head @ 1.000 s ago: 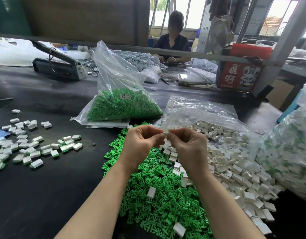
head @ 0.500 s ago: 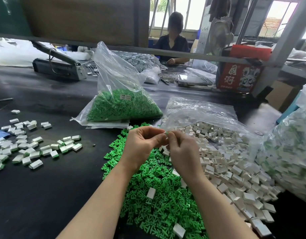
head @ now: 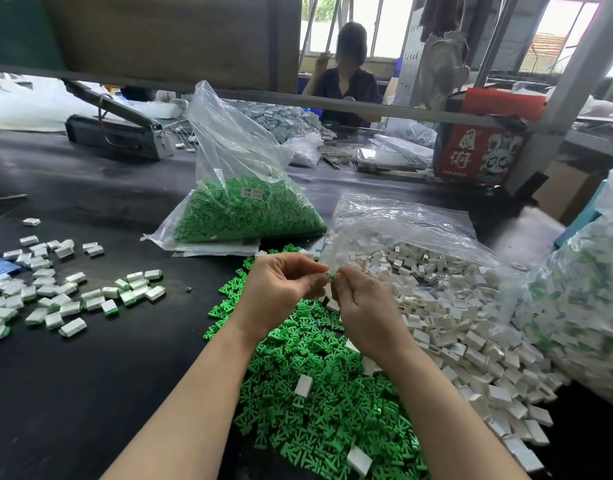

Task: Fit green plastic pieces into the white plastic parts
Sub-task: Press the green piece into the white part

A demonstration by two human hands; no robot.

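Green piece point(head: 331, 276) pinched between left hand point(head: 281, 292), right hand point(head: 365, 306).

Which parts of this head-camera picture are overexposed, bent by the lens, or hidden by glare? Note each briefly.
Head view: the windows at the back are blown out to white; the wide lens bows the shelf rail and tilts the post; highlights on the clear bag veil the white parts beneath; the piece pinched between left hand and right hand is too small to resolve.
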